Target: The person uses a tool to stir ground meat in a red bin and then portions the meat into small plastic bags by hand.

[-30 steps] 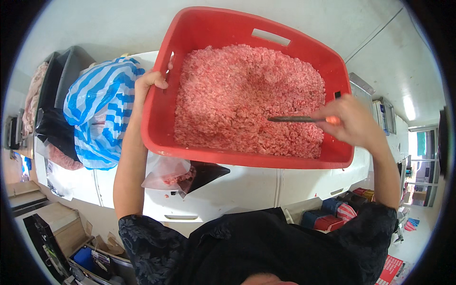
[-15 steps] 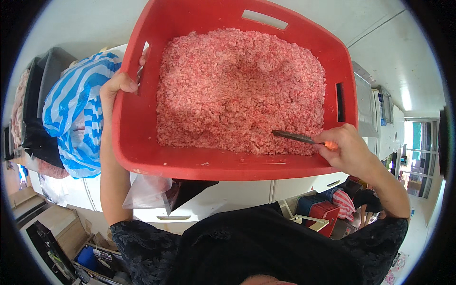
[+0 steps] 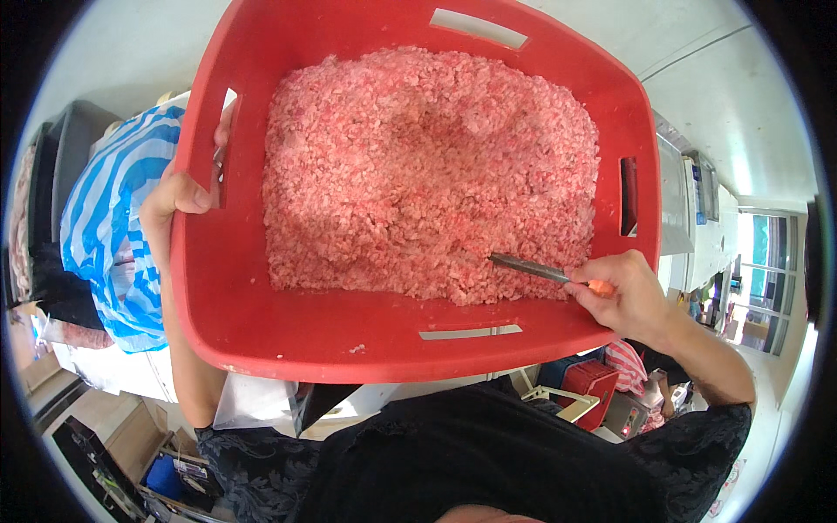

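View from above, near to far. At 6 o'clock, the dark shirt (image 3: pixel 453 462) of the person fills the lower frame. At 4 o'clock the right hand (image 3: pixel 629 296) rests on the near rim of the red tub (image 3: pixel 261 322), its fingers closed tightly around the orange handle (image 3: pixel 600 286) of a metal tool (image 3: pixel 527 268); the shaft points toward 9 o'clock and its tip is buried in the near edge of the minced meat (image 3: pixel 427 174), so the tip's shape cannot be told. At 9 o'clock the left hand (image 3: pixel 174 205) clasps the tub's left wall, thumb inside the side slot, the other fingers hidden behind the wall. The tub appears tipped toward the person, the meat heaped against the far and middle floor, the near wall bare save a few crumbs. Beyond the left hand, at 9 o'clock, lies a blue-and-white striped bag (image 3: pixel 109 235); a white surface (image 3: pixel 776 96) runs toward 2 o'clock. To work the meat well, in judgement: keep the left grip firm so the tub does not slide, draw the tool in shallow strokes, and stay clear of the near rim so nothing spills
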Tool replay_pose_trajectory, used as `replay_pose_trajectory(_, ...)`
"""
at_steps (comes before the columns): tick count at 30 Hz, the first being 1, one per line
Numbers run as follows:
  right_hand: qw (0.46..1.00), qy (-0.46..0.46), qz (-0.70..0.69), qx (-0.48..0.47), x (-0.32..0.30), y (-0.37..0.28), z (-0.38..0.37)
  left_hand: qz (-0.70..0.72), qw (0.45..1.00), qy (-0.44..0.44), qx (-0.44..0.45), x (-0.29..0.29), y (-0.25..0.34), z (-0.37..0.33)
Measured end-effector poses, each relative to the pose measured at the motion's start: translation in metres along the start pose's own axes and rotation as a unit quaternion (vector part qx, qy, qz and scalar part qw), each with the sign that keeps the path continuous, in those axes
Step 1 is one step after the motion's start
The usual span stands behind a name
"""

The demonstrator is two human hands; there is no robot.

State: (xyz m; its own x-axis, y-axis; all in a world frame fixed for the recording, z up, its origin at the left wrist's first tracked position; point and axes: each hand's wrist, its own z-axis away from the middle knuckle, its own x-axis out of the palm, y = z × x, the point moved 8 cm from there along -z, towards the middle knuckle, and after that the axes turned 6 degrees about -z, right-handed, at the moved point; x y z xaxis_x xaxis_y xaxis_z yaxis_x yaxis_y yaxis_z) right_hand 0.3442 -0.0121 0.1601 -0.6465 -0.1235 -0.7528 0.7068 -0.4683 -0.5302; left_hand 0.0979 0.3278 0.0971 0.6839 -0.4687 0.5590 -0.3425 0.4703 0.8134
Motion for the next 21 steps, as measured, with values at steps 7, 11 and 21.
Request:
replay_pose_trajectory(7, 0.999, 0.016, 0.021, -0.021, 0.004, -0.006, 0.001, -0.022, 0.999, 0.043, 0.009, 0.008, 0.000, 0.001)
replay_pose_trajectory(11, 1.000, -0.003, 0.028, 0.005, 0.004, -0.008, -0.002, -0.050, 0.998, 0.026, -0.005, 0.001, 0.001, -0.002)
replay_pose_trajectory(21, 0.999, 0.002, -0.018, 0.047, 0.010, 0.003, -0.002, -0.032, 0.998, 0.044, 0.025, -0.001, -0.001, -0.001)
